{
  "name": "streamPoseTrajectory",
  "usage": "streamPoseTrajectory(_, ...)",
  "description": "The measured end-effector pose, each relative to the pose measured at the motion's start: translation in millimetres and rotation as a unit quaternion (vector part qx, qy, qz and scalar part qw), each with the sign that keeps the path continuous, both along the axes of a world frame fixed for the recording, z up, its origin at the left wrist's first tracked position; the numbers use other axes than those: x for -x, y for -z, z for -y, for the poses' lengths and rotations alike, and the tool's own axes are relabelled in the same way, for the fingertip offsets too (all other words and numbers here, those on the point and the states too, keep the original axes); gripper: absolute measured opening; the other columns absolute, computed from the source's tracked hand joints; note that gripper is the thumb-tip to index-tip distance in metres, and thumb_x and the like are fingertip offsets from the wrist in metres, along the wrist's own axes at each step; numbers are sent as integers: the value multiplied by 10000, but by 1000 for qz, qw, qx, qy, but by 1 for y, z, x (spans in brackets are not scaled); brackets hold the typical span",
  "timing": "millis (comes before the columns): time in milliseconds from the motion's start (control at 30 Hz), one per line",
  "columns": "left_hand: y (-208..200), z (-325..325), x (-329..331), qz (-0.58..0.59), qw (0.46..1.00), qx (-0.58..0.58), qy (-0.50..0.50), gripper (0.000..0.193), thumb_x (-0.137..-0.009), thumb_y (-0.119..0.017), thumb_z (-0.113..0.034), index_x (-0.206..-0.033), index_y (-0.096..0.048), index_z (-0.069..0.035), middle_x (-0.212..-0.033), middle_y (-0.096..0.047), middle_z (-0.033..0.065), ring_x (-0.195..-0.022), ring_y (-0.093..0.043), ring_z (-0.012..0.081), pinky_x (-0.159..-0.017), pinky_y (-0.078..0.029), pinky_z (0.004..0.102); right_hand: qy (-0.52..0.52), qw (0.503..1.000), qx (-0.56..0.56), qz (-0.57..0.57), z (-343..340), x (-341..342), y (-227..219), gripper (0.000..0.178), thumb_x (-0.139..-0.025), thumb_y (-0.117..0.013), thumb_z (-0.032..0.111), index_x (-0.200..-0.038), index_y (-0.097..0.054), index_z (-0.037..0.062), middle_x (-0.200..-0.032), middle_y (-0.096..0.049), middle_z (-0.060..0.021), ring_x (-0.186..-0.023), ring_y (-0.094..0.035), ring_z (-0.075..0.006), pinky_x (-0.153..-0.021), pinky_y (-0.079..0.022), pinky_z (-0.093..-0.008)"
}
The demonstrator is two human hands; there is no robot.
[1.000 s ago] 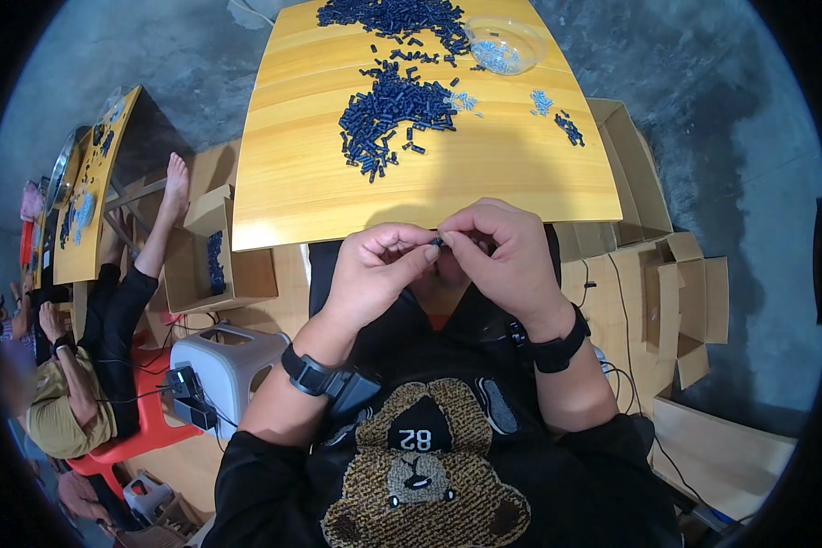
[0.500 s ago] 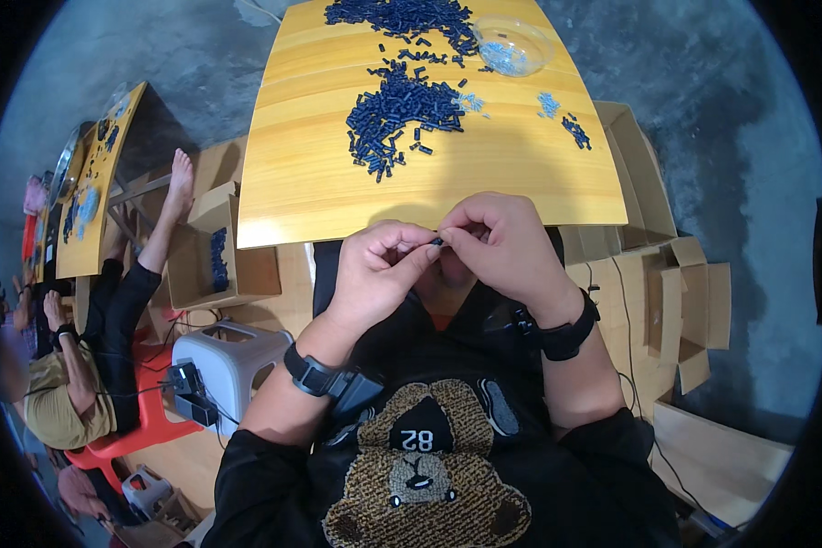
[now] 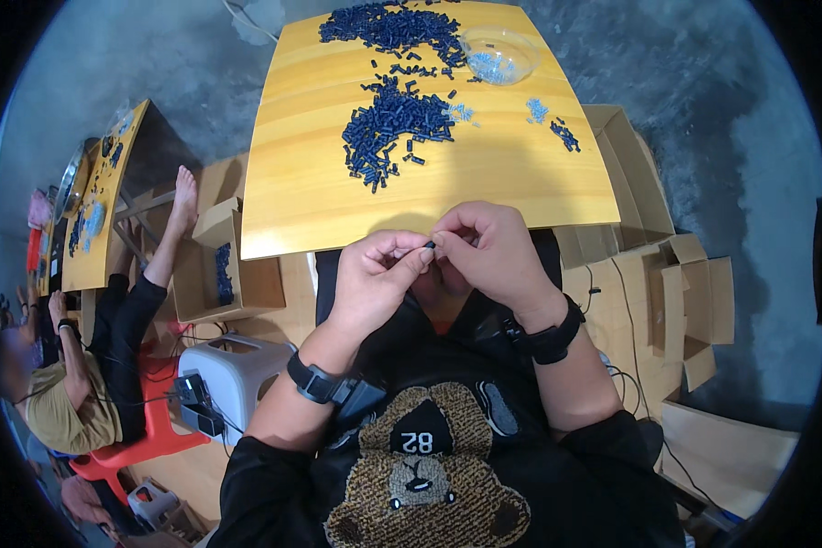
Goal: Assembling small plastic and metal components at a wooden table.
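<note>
We see the left hand [image 3: 374,274] pinching a small dark piece [image 3: 430,245] just beside the near edge of the counter [image 3: 548,187]; the right hand [image 3: 489,256] pinches its other end, probably to steady it. The dark cylinders [image 3: 395,123] lie loosely heaped, perhaps for easy reaching, on smooth wood-grained surface, near a clear round bowl [image 3: 527,62].

Yellow wood-grain table [image 3: 292,173], heaps of dark cylinders [image 3: 393,128], pale-blue bits [image 3: 537,111], clear round bowl [image 3: 524,46]
</note>
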State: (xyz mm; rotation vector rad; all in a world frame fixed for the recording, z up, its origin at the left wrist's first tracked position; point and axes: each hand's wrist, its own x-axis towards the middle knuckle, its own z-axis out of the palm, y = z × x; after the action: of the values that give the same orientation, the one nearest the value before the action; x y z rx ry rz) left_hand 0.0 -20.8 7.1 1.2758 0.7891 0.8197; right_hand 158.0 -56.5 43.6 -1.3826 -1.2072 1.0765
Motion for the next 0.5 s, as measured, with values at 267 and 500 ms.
streamPoseTrajectory(267,-5,-2,-3,54,998,36,-2,108,-834,-607,-43,-926,-626,10,-777,-630,30,-672,-566,71,-633,-462,190,22,998,-49,-21,-3,-1,13,105,-756,-610,58,-801,-644,-30,-677,-618,-78,-599,-583,-111,-548,-462,-243)
streamPoseTrajectory(500,-6,-8,0,86,980,180,-13,136,-848,-593,-86,-945,-608,8,-854,-648,92,-742,-625,133,-668,-514,237,7,991,-92,98,3,-2,9,274,-741,-620,66,-1004,-604,-10,-853,-598,-101,-737,-595,-161,-635,-470,-264)
